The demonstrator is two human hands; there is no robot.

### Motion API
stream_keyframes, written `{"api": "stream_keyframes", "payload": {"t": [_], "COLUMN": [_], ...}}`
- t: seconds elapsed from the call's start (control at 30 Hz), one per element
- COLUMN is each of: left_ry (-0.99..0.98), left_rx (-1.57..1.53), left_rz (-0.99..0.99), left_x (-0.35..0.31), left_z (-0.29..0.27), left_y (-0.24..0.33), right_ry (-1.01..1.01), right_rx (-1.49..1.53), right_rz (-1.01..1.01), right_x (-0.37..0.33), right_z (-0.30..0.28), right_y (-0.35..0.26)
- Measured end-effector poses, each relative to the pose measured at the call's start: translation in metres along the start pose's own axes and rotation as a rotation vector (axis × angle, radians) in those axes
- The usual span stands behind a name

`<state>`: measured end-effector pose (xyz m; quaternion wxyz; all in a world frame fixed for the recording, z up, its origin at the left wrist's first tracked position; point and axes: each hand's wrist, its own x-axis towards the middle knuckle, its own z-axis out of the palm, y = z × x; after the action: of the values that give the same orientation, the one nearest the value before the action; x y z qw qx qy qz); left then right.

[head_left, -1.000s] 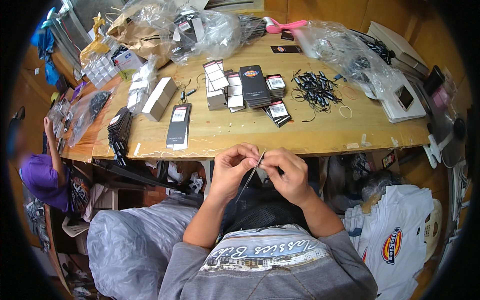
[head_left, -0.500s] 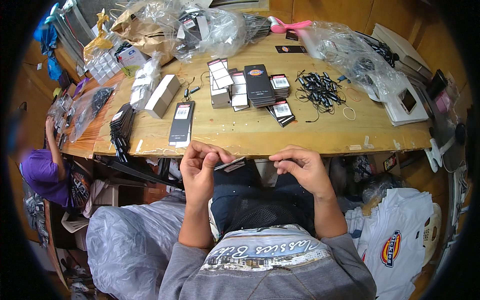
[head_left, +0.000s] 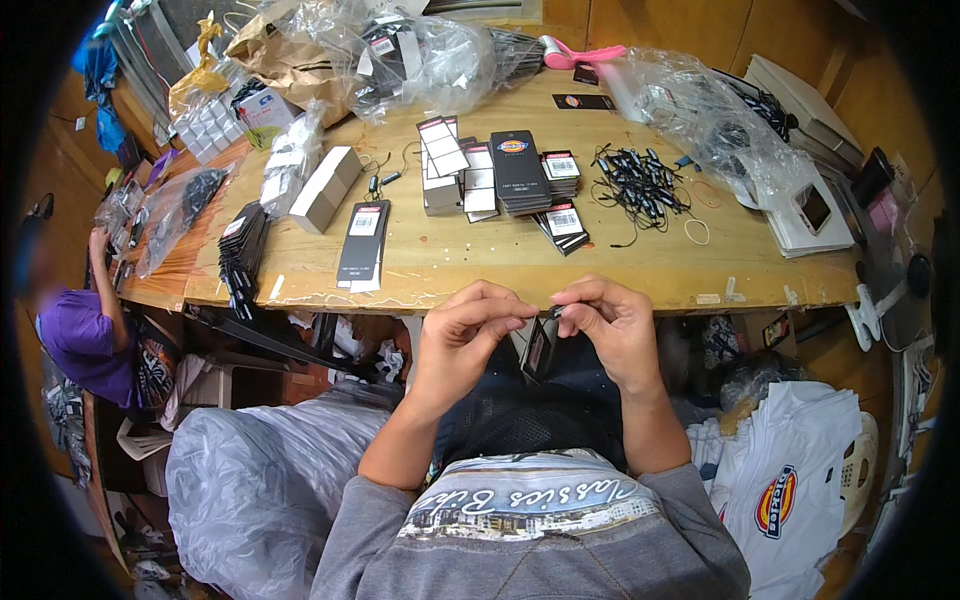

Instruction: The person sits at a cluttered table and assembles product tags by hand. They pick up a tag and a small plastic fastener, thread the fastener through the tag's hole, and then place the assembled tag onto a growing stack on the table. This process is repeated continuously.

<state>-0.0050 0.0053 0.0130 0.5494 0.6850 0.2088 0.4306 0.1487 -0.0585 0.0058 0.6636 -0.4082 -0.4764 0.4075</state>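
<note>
one dark tag [head_left: 538,357] hangs before the worktop [head_left: 660,270], pinched in your right grip [head_left: 614,325]; whether your left grip [head_left: 470,325], just beside it, holds anything is unclear. steady the tag's top, pinching lightly to avoid creases.

Open tabletop [head_left: 640,268] lies before the fingers [head_left: 485,292]; tag stacks [head_left: 520,178] and cord pile [head_left: 640,186] obstruct beyond

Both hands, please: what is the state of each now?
Left hand: pinched closed; its hold cannot be told.
Right hand: closed on a small dark piece above the dark tag.
</note>
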Motion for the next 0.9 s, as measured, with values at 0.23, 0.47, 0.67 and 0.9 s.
{"api": "stream_keyframes", "payload": {"t": [0.23, 0.47, 0.67, 0.9], "left_ry": [0.098, 0.063, 0.019, -0.084], "left_rx": [-0.092, -0.003, -0.143, -0.302], "left_rz": [-0.067, -0.030, -0.052, 0.011], "left_x": [-0.003, -0.004, 0.001, 0.006], "left_z": [0.006, 0.004, 0.004, 0.004], "left_y": [0.000, -0.002, -0.005, -0.013], "right_ry": [0.033, 0.024, 0.001, 0.045], "right_rx": [-0.212, -0.309, -0.307, -0.153], "right_rz": [-0.164, -0.245, -0.201, -0.144], "right_x": [-0.002, -0.001, -0.002, -0.005], "right_z": [0.008, 0.011, 0.011, 0.014], "right_y": [-0.003, 0.000, -0.004, 0.000]}}
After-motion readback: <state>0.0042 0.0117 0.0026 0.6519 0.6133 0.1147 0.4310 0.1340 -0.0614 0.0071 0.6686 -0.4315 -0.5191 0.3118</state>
